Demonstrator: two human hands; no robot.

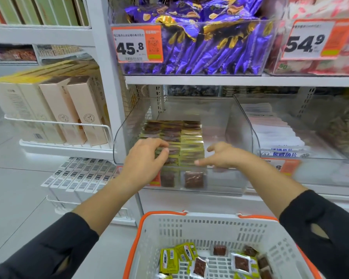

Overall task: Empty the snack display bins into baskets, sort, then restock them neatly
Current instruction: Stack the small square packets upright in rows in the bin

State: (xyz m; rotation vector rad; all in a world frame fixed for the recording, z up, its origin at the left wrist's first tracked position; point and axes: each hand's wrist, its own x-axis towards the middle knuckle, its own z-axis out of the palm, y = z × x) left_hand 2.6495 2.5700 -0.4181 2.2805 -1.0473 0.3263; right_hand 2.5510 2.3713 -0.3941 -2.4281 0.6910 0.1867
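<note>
Left hand (147, 158) pinches upright yellow-green foil snack packets (181, 141) in the clear acrylic bin (220, 178), right hand (220, 156) spread at 3 o'clock; unsupported rows could topple.

Centre frame: left hand (147, 158) grips stacked snack packets (181, 137) in clear bin (220, 117); right hand (223, 156) open beside them. Lower frame: basket (189, 226) with loose packets (210, 260).

I see white upper shelf (230, 79) carrying clear bin of purple packets (197, 47), pink-packet bin (318, 63) beside it. Lower shelf (189, 200) holds clear bin (220, 117) with stacked yellow-brown snack packs (181, 137), neighbouring bin of white packets (274, 135) on right.
</note>
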